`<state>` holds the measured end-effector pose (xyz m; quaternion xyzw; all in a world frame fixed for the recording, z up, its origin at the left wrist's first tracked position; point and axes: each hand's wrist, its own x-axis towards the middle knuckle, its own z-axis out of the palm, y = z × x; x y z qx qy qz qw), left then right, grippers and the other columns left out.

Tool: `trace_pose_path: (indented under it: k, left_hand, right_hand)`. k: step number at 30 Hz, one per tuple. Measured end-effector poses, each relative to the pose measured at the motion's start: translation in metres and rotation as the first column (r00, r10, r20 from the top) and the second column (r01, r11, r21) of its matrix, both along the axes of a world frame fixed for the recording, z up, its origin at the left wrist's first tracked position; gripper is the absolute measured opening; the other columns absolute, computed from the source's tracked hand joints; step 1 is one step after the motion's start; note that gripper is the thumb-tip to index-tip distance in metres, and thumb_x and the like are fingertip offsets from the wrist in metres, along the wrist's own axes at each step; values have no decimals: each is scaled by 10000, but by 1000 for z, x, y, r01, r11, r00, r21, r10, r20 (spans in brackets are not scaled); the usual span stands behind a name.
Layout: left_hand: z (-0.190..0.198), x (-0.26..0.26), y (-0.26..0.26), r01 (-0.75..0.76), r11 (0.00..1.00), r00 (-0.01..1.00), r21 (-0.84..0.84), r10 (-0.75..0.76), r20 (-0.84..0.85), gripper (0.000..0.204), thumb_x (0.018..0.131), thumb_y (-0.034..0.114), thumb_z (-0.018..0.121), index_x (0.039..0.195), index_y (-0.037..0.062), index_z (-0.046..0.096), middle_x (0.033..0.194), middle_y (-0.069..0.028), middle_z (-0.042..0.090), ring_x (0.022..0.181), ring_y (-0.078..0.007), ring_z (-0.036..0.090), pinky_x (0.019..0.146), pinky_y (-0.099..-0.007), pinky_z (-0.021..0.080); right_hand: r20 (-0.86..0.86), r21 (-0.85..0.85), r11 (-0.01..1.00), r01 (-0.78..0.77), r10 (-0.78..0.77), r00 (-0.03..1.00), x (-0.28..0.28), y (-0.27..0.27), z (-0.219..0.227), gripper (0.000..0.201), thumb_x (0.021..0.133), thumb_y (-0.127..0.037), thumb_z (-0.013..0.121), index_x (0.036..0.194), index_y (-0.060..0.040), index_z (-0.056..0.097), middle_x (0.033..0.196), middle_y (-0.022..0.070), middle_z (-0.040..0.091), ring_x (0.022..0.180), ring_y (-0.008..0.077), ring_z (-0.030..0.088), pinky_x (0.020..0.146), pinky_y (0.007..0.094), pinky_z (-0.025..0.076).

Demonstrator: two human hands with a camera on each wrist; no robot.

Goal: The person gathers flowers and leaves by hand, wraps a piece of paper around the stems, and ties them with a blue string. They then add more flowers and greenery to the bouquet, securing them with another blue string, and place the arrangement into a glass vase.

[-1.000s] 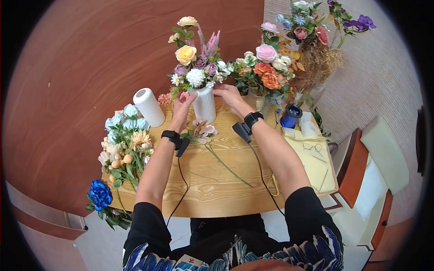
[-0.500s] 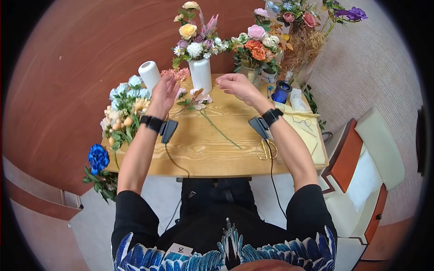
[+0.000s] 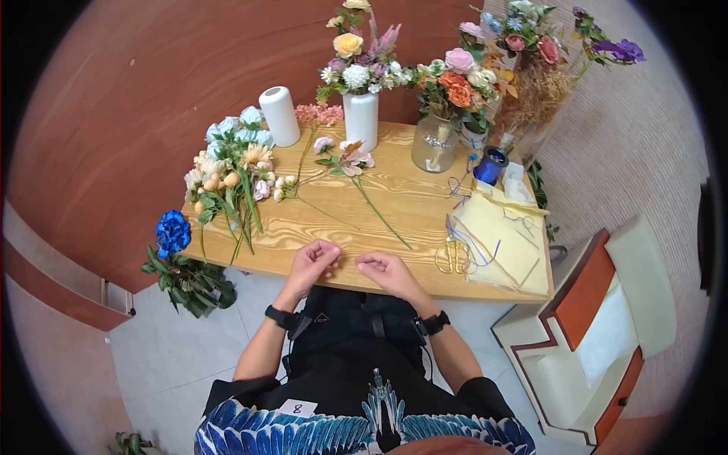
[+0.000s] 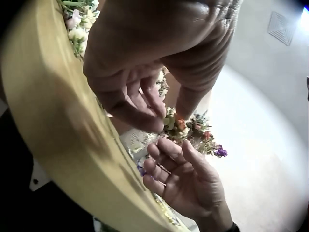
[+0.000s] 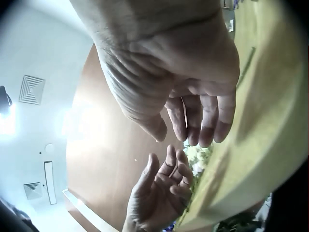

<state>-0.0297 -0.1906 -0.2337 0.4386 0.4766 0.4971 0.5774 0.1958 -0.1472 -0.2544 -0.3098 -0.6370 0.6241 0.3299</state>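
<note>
In the head view my left hand [image 3: 312, 262] and right hand [image 3: 387, 271] hover close together at the table's front edge, fingers loosely curled and holding nothing. The right wrist view shows a gap between thumb and fingers of the right hand [image 5: 183, 77], with the left hand facing it. Farther back on the table, a white ribbed vase [image 3: 362, 125] holds a bouquet [image 3: 360, 64] of yellow, white and purple flowers. A pale pink flower [image 3: 353, 159] with a long green stem lies between the hands and that vase.
A second white vase [image 3: 280, 117] stands at the back left, above a pile of flowers [image 3: 235, 171]. A glass jar [image 3: 436, 144] with orange and pink flowers is right of centre. Gold scissors [image 3: 453, 256], yellow paper [image 3: 504, 239] and a blue ribbon spool [image 3: 491, 165] lie on the right.
Both hands have left the top of the bouquet's vase and drawn back toward the body, to the table's front edge. The vase and its flowers stay upright at the back.
</note>
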Motion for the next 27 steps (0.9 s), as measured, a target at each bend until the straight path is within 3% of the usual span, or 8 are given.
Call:
trace_pose_path:
  k: [1,5,8,10,11,13,20,27]
  left_hand:
    - [-5,7,3,-113,993,993,26,114,-40,192,963,240,641,902,63,598,739,17,616,622,-42,565,523,-185,447]
    - [-16,5,17,-202,979,979,34,202,15,248,967,244,635,787,89,565,656,32,561,564,-32,521,507,-183,425]
    - [-9,2,20,-272,961,958,-48,265,-112,383,970,263,634,657,115,470,573,56,469,523,-17,440,477,-193,364]
    - [-22,4,25,-343,934,929,98,353,-112,448,968,274,637,610,122,415,555,75,407,536,-10,362,465,-212,290]
    - [-23,6,25,-350,933,927,84,358,-114,448,968,274,637,610,122,415,555,75,407,536,-10,362,465,-212,290]
    - [-29,7,21,-356,908,886,223,404,-229,458,970,257,634,603,123,395,569,85,376,550,-18,308,469,-230,247]
    - [-24,3,21,-290,945,938,153,313,-151,420,991,241,594,625,90,453,595,70,421,566,-26,341,513,-229,298]
    - [-16,-8,10,-217,974,963,68,225,-146,458,1037,323,485,674,48,537,597,44,471,568,-38,403,536,-233,341]
  right_hand:
    - [-3,-19,999,26,-26,1000,-2,-5,-6,244,943,-147,658,1101,40,657,968,52,694,879,81,633,783,228,514]
    - [-44,-13,994,113,-113,993,-1,-4,-10,220,940,-116,655,1092,43,656,957,58,690,859,86,636,772,225,513]
    - [-107,-44,990,134,-138,985,3,-4,-9,191,937,-95,653,1075,36,659,944,56,683,845,83,634,760,222,513]
    - [-103,2,991,132,-132,986,7,-5,-11,171,943,-82,639,1069,31,656,938,54,677,843,83,629,756,221,516]
    - [-98,-12,992,126,-126,987,7,-5,-9,171,943,-82,639,1069,31,656,938,54,677,843,83,629,756,221,516]
    - [-187,-61,988,144,-153,970,7,-6,-6,158,946,-68,627,1068,29,650,936,43,672,844,82,623,760,225,518]
    - [-193,-99,978,185,-201,960,8,-5,0,158,961,-67,601,1077,31,647,990,44,666,894,98,625,790,239,518]
    - [-39,-47,954,295,-297,954,6,-6,-3,192,993,-89,536,1093,28,650,1045,98,677,877,126,633,791,262,523]
